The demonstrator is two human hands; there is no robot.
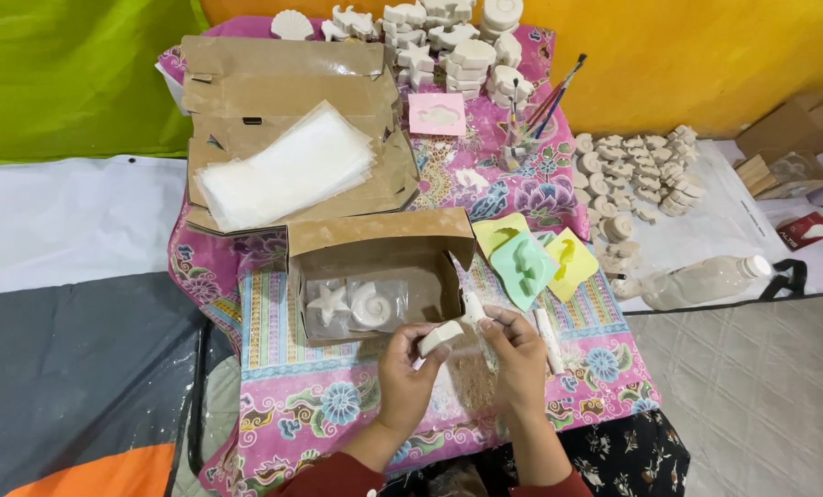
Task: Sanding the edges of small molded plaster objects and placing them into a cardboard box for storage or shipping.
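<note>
My left hand [402,373] holds a small white plaster piece [440,337] just above the patterned cloth. My right hand [515,354] pinches a clear plastic sleeve [478,317] beside that piece; the two hands almost touch. Just beyond them stands an open brown cardboard box [379,241] holding a wrapped white starfish [327,304] and a wrapped white spiral shell [373,306]. A white stick-like piece [549,339] lies to the right of my right hand.
Flat cardboard boxes with a stack of clear sleeves [287,170] lie at the back left. Plaster figures [457,46] crowd the far edge, more [637,175] lie on the floor at right. Coloured moulds [527,262], brushes [545,106], a plastic bottle [701,281].
</note>
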